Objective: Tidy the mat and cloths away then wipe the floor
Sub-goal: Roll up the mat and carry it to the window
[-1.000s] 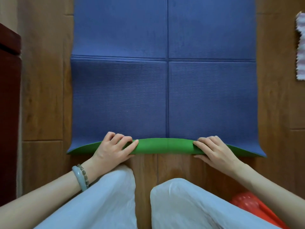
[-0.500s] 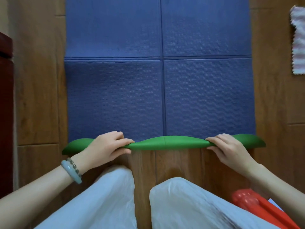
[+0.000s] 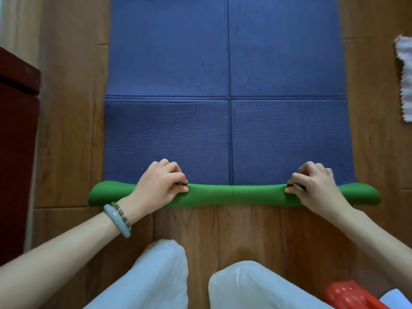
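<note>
beyond the fingers (image 3: 169,169) the wooden floor (image 3: 66,130) is covered by a blue mat (image 3: 169,63); a cloth (image 3: 405,81) is laid well to their right.

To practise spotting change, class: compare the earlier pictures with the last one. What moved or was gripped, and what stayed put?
The near edge of the mat has rolled away from the person into a green roll. The left hand and right hand, first lying on that edge, now curl round the roll. The rest of the mat stays flat; the cloth has not moved.
</note>
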Tool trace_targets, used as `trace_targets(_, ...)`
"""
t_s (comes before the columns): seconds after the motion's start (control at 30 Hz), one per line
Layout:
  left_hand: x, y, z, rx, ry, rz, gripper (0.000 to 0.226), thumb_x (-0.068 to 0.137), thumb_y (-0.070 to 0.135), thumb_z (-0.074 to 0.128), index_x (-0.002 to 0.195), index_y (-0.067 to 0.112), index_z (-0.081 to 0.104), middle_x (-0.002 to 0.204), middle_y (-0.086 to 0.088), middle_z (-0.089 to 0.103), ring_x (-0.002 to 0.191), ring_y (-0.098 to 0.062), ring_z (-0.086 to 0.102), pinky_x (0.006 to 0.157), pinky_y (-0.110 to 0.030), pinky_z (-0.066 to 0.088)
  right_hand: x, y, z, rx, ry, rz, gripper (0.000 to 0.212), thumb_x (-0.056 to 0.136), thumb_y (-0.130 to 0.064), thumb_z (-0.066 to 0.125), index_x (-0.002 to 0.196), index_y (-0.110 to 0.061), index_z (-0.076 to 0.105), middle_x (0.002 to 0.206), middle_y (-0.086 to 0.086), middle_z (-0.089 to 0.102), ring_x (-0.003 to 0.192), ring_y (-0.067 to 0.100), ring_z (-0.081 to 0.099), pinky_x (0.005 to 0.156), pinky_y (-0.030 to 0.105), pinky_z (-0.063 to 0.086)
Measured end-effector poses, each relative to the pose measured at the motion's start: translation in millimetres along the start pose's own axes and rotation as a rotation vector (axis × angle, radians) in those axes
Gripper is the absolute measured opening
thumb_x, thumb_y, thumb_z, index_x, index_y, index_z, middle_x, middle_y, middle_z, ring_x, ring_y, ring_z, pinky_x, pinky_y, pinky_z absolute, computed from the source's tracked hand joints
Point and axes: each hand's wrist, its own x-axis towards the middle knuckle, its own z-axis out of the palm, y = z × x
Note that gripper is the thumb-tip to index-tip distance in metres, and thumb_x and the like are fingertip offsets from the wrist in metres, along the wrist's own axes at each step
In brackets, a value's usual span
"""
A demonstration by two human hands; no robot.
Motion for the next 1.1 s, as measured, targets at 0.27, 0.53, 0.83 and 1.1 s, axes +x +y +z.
trace_targets(0.27,-22,12,6,0.230,0.105,0.261,0.029,0.094,0.025,0.049,0.106,0.010,0.070,0.100,-0.005,0.067,0.077,-0.025,0.060,0.066,-0.036,0.046,-22,-26,15,0.006,0.170,-0.137,0.022,0.069,0.017,0.064,0.087,0.007,0.068,0.089,0.018,0.063,0.080,0.034,0.057,0.074,0.045,0.050)
trace_targets(0.53,-22,11,9,0.378,0.092,0.286,0.048,0.092,0.045,0.048,0.111,0.006,0.069,0.096,-0.007,0.067,0.083,-0.025,0.062,0.078,-0.035,0.041,-38,-17,17,-0.088,0.036,-0.188,0.058,0.085,-0.041,0.055,0.119,0.006,0.059,0.117,0.019,0.061,0.108,0.032,0.053,0.096,0.042,0.040)
trace_targets(0.83,37,-3,-35,-0.103,-0.270,-0.138,0.031,0.087,0.055,0.054,0.106,0.036,0.040,0.090,0.015,0.067,0.073,-0.016,0.059,0.069,-0.030,0.043,12,-14,-14,-0.002,0.046,-0.246,0.036,0.092,-0.027,0.043,0.104,-0.002,0.066,0.079,0.005,0.067,0.070,0.026,0.061,0.068,0.035,0.046)
trace_targets(1.1,39,-5,-24,0.149,0.159,0.090,0.036,0.090,0.040,0.047,0.094,0.015,0.074,0.091,-0.008,0.058,0.076,-0.027,0.053,0.067,-0.035,0.049,67,-11,-29,0.010,-0.309,-0.022,0.018,0.094,-0.030,0.051,0.109,-0.025,0.042,0.065,-0.003,0.051,0.063,0.020,0.047,0.062,0.035,0.040)
